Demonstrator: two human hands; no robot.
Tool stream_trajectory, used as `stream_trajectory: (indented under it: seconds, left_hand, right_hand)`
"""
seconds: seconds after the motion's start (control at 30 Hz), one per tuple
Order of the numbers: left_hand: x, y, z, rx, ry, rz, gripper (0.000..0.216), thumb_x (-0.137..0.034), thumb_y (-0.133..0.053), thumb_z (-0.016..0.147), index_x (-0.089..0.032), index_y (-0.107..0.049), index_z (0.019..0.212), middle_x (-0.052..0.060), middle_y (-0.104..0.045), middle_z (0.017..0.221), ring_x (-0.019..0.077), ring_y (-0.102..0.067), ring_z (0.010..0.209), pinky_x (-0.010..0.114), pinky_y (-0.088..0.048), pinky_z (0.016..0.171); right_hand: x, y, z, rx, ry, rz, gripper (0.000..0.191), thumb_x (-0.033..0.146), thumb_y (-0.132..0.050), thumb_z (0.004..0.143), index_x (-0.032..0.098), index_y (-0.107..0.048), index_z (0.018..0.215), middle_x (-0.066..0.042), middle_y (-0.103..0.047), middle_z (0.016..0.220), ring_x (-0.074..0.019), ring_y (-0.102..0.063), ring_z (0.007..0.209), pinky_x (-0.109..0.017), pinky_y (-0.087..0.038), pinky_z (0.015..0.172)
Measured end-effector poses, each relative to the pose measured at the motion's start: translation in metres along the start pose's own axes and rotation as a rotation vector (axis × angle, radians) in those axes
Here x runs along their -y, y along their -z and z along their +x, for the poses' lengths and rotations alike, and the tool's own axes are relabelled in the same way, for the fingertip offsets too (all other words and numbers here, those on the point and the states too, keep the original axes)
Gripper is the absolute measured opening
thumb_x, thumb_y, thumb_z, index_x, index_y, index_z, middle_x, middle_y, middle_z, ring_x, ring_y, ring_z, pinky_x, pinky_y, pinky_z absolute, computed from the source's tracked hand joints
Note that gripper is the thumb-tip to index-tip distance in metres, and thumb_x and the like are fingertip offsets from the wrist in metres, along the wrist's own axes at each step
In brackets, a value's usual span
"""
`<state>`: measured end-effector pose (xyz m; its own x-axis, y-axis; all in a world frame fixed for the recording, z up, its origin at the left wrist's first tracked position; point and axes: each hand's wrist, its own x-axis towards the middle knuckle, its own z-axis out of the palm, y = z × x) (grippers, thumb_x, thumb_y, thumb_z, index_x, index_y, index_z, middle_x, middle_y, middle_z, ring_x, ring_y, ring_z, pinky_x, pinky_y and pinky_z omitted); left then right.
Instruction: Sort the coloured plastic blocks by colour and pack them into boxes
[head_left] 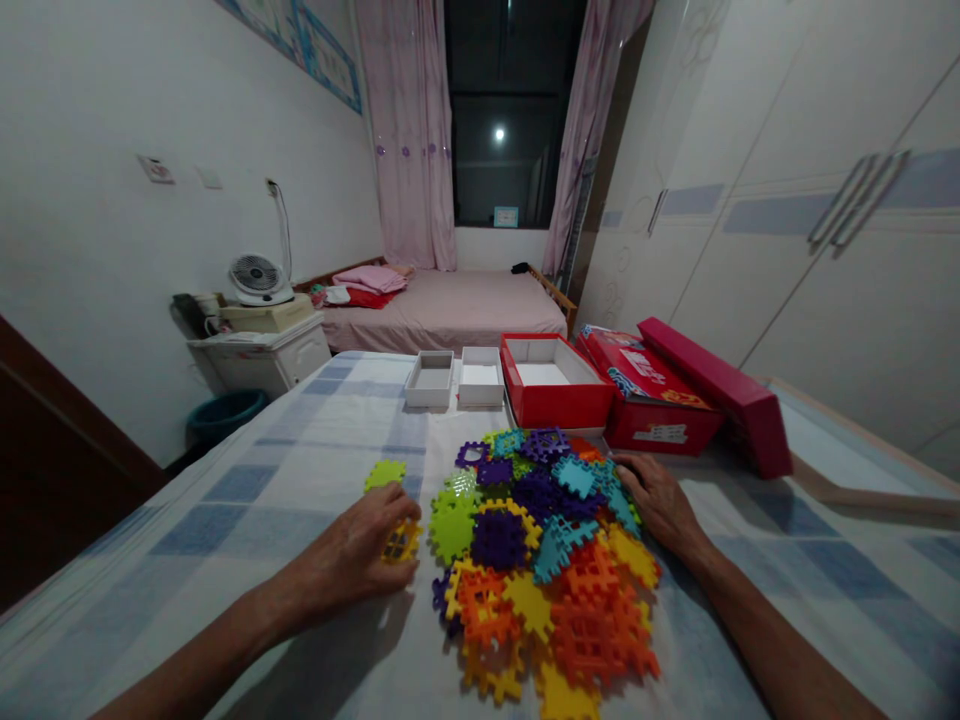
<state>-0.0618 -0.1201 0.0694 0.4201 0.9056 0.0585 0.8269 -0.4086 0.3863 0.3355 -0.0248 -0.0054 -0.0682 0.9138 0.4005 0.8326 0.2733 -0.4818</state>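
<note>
A heap of toothed plastic building pieces (498, 540) in yellow, orange, purple, teal and lime green lies on the bedspread in front of me. My left hand (364, 545) is left of the heap, its fingers and thumb closed on a yellow toothed piece (403, 542) with a grid of openings. Just beyond that hand, a lime green piece (385, 473) lies apart from the heap, partly covered by my fingers. My right hand (664, 502) rests at the heap's right edge, with its fingers stretched out against the teal pieces (619, 500) there; nothing is seen gripped in it.
Behind the heap stand two small white boxes (430, 392) and an open red box (559, 405). To their right are a closed red box (660, 430) and a long red lid (720, 400) leaning on it. A wooden-edged board (862, 490) lies far right.
</note>
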Motion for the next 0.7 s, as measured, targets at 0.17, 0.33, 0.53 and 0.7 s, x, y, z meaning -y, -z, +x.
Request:
stream_trajectory:
  seconds: [0.17, 0.33, 0.53, 0.7]
  left_hand:
    - [-0.036, 0.001, 0.029, -0.115, -0.098, -0.132, 0.030, -0.027, -0.061, 0.073, -0.021, -0.056, 0.101, 0.005, -0.054, 0.099, 0.0196, -0.053, 0.092, 0.033, -0.046, 0.082]
    - [-0.041, 0.000, 0.056, -0.234, -0.204, -0.133, 0.054, -0.043, -0.058, 0.079, -0.023, -0.045, 0.128, 0.009, -0.046, 0.129, 0.0218, -0.046, 0.117, 0.036, -0.039, 0.100]
    - [0.029, 0.000, 0.052, -0.145, 0.239, 0.279, 0.050, -0.039, -0.053, 0.078, -0.017, -0.051, 0.123, 0.015, -0.048, 0.127, 0.0286, -0.049, 0.115, 0.041, -0.041, 0.096]
    - [0.049, 0.001, 0.045, 0.010, 0.316, 0.274, 0.048, -0.039, -0.050, 0.076, -0.017, -0.055, 0.118, 0.013, -0.056, 0.111, 0.0260, -0.056, 0.101, 0.036, -0.044, 0.086]
  right_hand:
    - [0.000, 0.000, -0.001, 0.000, 0.000, 0.023, 0.033, 0.039, -0.036, 0.086, 0.020, -0.061, 0.096, -0.009, -0.063, 0.099, -0.0226, -0.057, 0.096, -0.040, -0.042, 0.090]
    - [-0.001, 0.000, -0.001, 0.013, -0.004, 0.028, 0.034, 0.039, -0.035, 0.086, 0.020, -0.061, 0.098, -0.009, -0.063, 0.100, -0.0223, -0.056, 0.097, -0.039, -0.042, 0.091]
    - [-0.001, -0.001, 0.000, 0.009, -0.012, 0.009, 0.037, 0.040, -0.035, 0.086, 0.018, -0.062, 0.097, -0.010, -0.063, 0.100, -0.0226, -0.056, 0.096, -0.038, -0.042, 0.089]
    - [-0.002, -0.002, 0.000, -0.014, -0.002, 0.014, 0.035, 0.040, -0.036, 0.085, 0.020, -0.063, 0.095, -0.009, -0.064, 0.098, -0.0224, -0.057, 0.094, -0.038, -0.043, 0.088]
